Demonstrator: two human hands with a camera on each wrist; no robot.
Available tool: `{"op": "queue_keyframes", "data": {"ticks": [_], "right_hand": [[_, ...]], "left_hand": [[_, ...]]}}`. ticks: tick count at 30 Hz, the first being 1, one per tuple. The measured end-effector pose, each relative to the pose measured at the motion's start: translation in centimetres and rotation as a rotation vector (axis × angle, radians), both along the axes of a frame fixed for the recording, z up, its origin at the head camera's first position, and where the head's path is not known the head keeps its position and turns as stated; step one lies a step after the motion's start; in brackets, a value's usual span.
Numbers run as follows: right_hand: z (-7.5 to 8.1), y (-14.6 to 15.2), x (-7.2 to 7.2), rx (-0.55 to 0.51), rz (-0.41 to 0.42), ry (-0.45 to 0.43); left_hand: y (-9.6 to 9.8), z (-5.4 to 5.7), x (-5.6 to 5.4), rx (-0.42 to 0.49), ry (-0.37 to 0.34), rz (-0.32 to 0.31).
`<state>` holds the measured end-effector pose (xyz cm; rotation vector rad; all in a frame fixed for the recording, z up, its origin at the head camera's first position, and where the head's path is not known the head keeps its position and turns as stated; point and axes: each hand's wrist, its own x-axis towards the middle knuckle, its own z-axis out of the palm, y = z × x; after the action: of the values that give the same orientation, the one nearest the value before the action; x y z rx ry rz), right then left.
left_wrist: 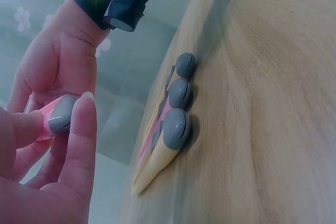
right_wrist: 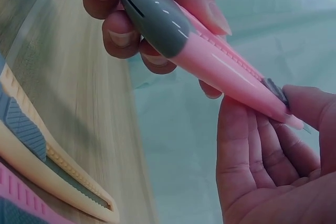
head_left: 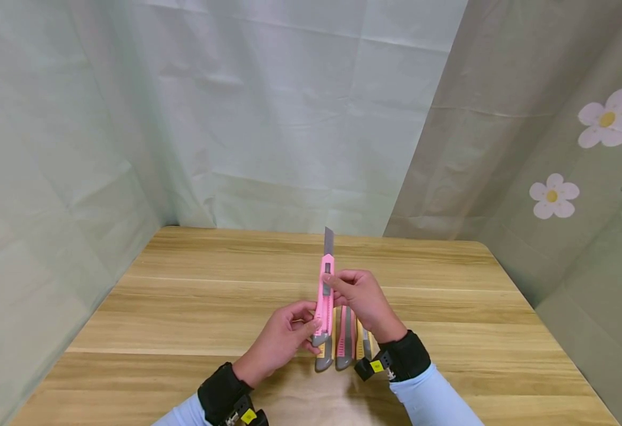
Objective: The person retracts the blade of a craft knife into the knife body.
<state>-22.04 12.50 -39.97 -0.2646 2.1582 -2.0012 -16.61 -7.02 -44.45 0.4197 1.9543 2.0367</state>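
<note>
Both hands hold a pink utility knife (head_left: 326,296) above the table, its grey blade (head_left: 329,241) extended and pointing away from me. Near its grey end cap (right_wrist: 155,18), my left hand (head_left: 288,331) pinches the handle between thumb and fingers. Farther up, my right hand (head_left: 361,297) grips the body, the thumb on the grey slider (right_wrist: 274,92). Below them on the table lie more utility knives side by side: a yellow one (left_wrist: 160,163), a pink one (head_left: 346,337) and another yellow one (head_left: 363,343), partly hidden by the right wrist.
The wooden table (head_left: 194,296) extends to both sides of the hands. Behind it hangs a pale curtain (head_left: 290,118), and a flowered cloth (head_left: 582,248) hangs along the right side. Black straps with small cameras (head_left: 377,364) sit on both wrists.
</note>
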Motion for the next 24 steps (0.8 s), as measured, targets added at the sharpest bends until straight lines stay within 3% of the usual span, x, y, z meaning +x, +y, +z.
{"op": "queue_keyframes", "data": {"ticks": [24], "right_hand": [[0.08,-0.03,0.07,0.030,0.009,0.026]], "left_hand": [[-0.28,0.02,-0.07,-0.004,0.001,-0.012]]}}
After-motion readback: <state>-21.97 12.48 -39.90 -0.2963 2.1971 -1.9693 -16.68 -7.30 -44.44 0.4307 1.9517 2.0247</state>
